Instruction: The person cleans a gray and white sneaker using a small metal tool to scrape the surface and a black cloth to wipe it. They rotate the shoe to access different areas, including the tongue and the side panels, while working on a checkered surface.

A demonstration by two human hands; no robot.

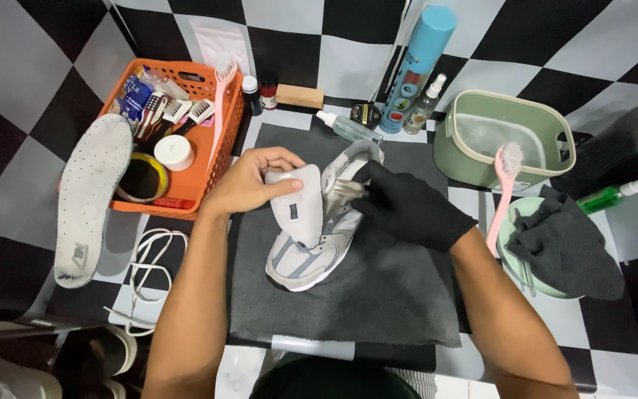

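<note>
- Two hands work on one grey and white shoe [311, 255] that lies on a dark grey mat [378, 295] in the middle of the black and white checkered floor [23, 66].
- The left hand [249, 181] is bare. Its fingers are curled and pinched on the shoe's tongue [300, 207], and they pull it up and to the side.
- The right hand [407, 207] wears a black glove. Its fingers are bunched tight on a small brush [347, 189] with pale bristles, and the bristles touch the inside of the shoe by the opening.
- One orange basket [219, 148] sits to the left of the mat, full of little brushes, a round tin and a roll of tape.
- A white insole [90, 199] lies beside the basket, and white laces [149, 258] lie in loops just below it.
- A tall blue spray can [415, 66] and some small bottles stand at the far edge of the mat.
- A green tub [459, 159] sits to the right, with a pink brush [503, 192] leaning on its rim.
- A dark grey cloth [563, 247] lies on a pale green lid [507, 233] near the tub, well away from the shoe.
- A green spray bottle [614, 196] lies on its side at the far right.
</note>
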